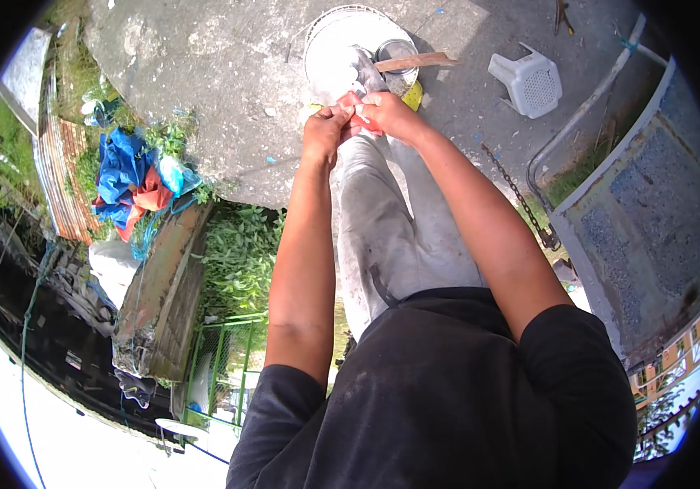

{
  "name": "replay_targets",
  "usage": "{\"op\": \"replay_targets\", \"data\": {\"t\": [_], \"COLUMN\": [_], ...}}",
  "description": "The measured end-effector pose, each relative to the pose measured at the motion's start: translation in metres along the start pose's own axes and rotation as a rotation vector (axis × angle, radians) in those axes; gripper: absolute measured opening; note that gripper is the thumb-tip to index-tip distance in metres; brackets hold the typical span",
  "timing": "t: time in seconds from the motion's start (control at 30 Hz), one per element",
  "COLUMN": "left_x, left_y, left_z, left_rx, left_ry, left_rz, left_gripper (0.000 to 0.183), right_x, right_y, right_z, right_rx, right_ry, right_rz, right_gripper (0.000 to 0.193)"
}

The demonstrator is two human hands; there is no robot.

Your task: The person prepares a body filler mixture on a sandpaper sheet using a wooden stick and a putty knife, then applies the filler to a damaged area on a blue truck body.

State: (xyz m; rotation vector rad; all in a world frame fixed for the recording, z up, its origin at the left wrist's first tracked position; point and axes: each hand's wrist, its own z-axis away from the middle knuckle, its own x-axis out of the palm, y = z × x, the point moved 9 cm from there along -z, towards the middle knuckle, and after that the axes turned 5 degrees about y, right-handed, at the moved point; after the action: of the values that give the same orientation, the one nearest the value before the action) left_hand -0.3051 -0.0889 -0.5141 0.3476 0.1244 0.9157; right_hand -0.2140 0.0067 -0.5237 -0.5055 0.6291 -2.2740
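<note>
Near the top centre of the frame, the left hand (323, 130) and right hand (388, 114) meet, fingers pinched shut on a small red-and-white packet (358, 114), each gripping one end as if for purchase. Just above them a white bucket (329, 49) stands on the concrete floor (219, 90), a wooden stick (415, 61) laid across a tin inside.

White plastic stool (529, 80) tipped over (on concrete); blue tarp (121, 167) near weeds; chain (521, 200).
</note>
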Motion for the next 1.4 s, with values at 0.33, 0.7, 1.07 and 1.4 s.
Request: {"op": "replay_targets", "data": {"t": [0.33,0.7,1.07,1.4], "left_x": [0.0,-0.003,-0.012,-0.008], "left_y": [-0.009,-0.001,0.029,0.054], "left_z": [0.003,0.004,0.003,0.001], "left_rx": [0.011,0.049,0.097,0.126], "left_ry": [0.028,0.095,0.132,0.15], "left_rz": [-0.021,-0.114,-0.22,-0.232], "left_gripper": [0.012,0.012,0.014,0.013], "right_x": [0.002,0.005,0.021,0.022], "right_y": [0.01,0.017,0.007,-0.006], "right_z": [0.006,0.005,-0.003,-0.011], "right_rx": [0.073,0.074,0.076,0.086], "right_ry": [-0.094,-0.048,-0.042,0.005], "right_rz": [0.0,-0.138,-0.216,-0.304], "right_gripper": [0.017,0.02,0.022,0.022]}}
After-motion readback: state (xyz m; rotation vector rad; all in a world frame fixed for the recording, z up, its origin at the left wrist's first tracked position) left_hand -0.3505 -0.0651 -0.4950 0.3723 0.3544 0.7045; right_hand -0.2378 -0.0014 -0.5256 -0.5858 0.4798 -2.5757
